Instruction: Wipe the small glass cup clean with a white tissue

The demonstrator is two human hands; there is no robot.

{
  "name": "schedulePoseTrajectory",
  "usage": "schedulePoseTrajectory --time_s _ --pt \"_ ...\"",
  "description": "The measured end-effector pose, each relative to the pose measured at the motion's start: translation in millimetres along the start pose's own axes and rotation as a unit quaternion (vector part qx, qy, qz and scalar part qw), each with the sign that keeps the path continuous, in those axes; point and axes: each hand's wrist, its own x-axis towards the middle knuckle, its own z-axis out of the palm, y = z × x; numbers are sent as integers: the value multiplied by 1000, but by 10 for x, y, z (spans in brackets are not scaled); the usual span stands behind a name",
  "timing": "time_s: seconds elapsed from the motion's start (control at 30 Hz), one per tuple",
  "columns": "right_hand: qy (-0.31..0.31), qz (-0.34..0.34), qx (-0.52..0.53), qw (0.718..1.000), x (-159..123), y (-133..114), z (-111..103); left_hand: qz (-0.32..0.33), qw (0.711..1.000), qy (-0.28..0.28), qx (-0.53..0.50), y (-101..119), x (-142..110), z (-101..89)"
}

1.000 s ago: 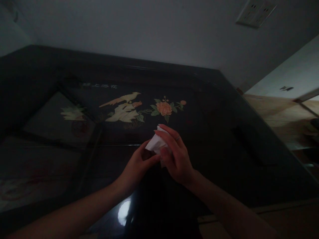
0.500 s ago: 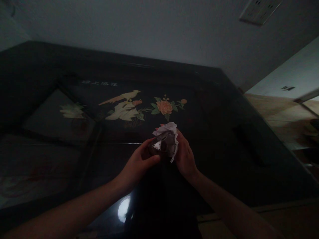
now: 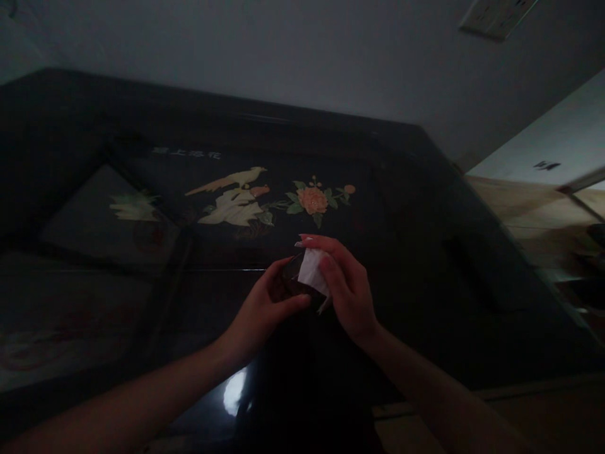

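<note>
Both hands meet over a dark glossy tabletop [image 3: 416, 265] in dim light. My left hand [image 3: 265, 306] is closed around a small dark object [image 3: 292, 282]; what it is I cannot make out. My right hand [image 3: 347, 287] is closed on a white tissue [image 3: 312, 271], its fingers pressing the tissue against the right side of that dark object. Just beyond the hands the tabletop bears an inlaid picture of a pale bird [image 3: 231, 180] and an orange flower [image 3: 312, 199].
A pale wall rises behind the table, with a socket plate [image 3: 496, 16] at the top right. A lighter wooden floor or surface [image 3: 524, 214] shows past the table's right edge. A bright light reflection [image 3: 234, 394] lies on the near tabletop.
The right hand has turned over the dark object and now presses the tissue against its side; half a second ago the tissue lay draped behind it. The left hand stays in place.
</note>
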Motion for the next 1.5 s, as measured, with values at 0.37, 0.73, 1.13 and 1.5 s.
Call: schedulePoseTrajectory --time_s 0.37,0.73,1.13,1.5 --pt "-56 -129 -135 981 -79 91 24 22 1000 11 3 -3 1 -16" --pt "-14 67 69 995 -32 129 1 14 999 -47 -6 11 -29 3" --pt "-28 -17 -48 998 -16 30 -10 25 999 -13 16 1 -22 11" --pt "-8 50 35 998 -22 128 5 12 999 -23 31 56 -34 35"
